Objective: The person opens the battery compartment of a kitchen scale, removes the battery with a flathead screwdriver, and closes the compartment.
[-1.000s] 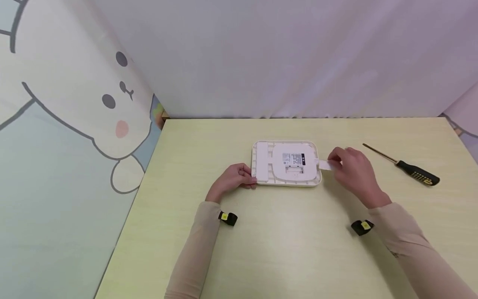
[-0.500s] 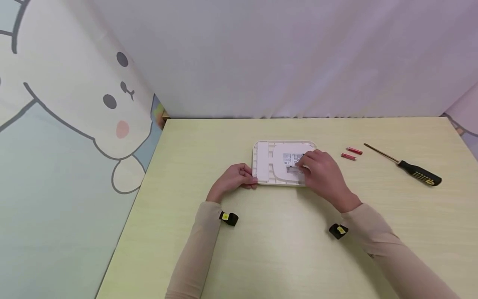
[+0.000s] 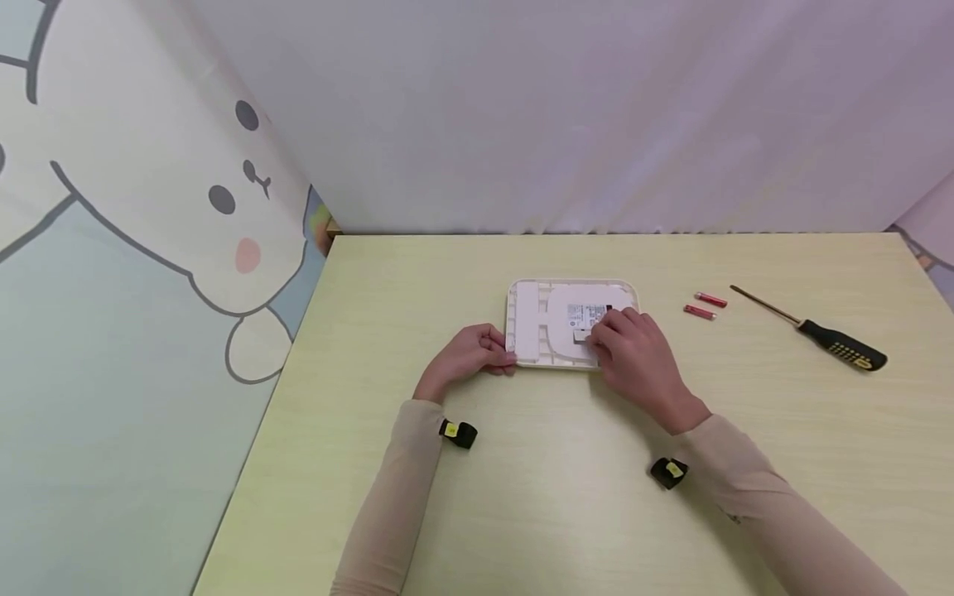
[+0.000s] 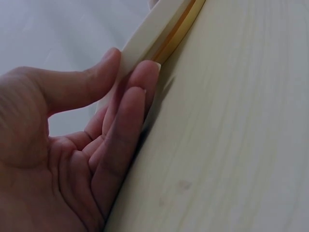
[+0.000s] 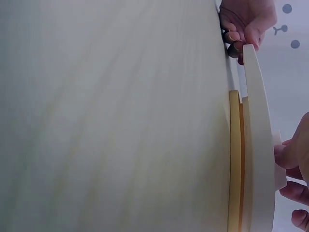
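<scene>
A flat white rounded-rectangular device [image 3: 531,323] lies on the table with its ribbed side and printed label facing up; its kind is unclear. At its near left corner my left hand [image 3: 471,352] pinches the edge, thumb above and fingers under the rim [image 4: 145,53]. My right hand [image 3: 637,360] is over the device's right half. Between thumb and fingers it pinches a small white battery cover [image 3: 581,335] at the recess below the label. My right fingers hide most of the recess. In the right wrist view, the cover [image 5: 280,176] stands tilted above the device's face.
Two small red batteries [image 3: 700,312] lie to the right of the device. Beyond them is a screwdriver [image 3: 838,343] with a black and yellow handle. A pale curtain [image 3: 566,116] hangs behind the table [image 3: 522,497].
My right hand has moved left from beside the device to its recess, carrying the white cover. The red batteries have come into view. My left hand has stayed at the corner.
</scene>
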A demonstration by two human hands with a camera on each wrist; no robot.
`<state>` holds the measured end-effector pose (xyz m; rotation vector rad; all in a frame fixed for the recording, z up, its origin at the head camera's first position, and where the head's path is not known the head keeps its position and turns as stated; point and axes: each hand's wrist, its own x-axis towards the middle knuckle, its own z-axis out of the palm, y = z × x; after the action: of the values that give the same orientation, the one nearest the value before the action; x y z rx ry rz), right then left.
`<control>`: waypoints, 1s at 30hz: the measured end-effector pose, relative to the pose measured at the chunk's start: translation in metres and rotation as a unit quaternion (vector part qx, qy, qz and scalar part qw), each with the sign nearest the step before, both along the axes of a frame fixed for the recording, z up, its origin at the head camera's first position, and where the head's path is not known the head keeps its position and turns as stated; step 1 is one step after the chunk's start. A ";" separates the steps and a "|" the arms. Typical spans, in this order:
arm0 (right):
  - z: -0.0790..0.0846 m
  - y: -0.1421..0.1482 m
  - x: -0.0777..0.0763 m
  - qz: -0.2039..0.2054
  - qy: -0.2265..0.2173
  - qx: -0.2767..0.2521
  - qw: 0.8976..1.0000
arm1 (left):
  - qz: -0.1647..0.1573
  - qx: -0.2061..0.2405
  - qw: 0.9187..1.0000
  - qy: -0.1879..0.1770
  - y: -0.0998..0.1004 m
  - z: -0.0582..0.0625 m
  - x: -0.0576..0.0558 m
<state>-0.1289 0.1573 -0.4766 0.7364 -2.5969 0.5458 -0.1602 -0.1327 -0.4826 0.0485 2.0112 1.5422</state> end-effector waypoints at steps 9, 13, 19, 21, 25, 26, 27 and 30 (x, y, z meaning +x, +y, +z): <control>-0.002 0.000 0.001 -0.008 0.003 0.001 1.000 | -0.002 0.000 1.000 0.002 0.001 0.000 0.000; -0.001 -0.001 0.004 -0.010 -0.014 0.001 1.000 | -0.002 -0.003 1.000 0.005 0.000 0.001 0.000; -0.002 0.004 0.010 0.004 -0.035 -0.002 0.999 | -0.002 0.001 1.000 -0.001 0.000 0.001 -0.001; -0.003 0.005 0.013 0.010 -0.044 -0.011 0.999 | -0.001 0.000 1.000 -0.001 0.000 0.001 0.000; -0.006 0.008 0.016 0.014 -0.064 -0.023 0.998 | 0.000 -0.003 1.000 -0.002 -0.001 0.002 0.000; -0.007 0.008 0.017 0.014 -0.069 -0.023 0.997 | -0.001 -0.004 1.000 -0.002 -0.001 0.002 0.000; -0.008 0.009 0.018 0.012 -0.074 -0.022 0.997 | -0.002 -0.002 1.000 0.000 -0.001 0.002 0.000; -0.009 0.010 0.020 0.006 -0.090 -0.016 0.996 | -0.001 0.003 1.000 0.004 -0.001 0.002 0.000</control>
<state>-0.1089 0.1672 -0.4852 0.7232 -2.7428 0.6857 -0.1603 -0.1336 -0.4810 0.0593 2.0123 1.5493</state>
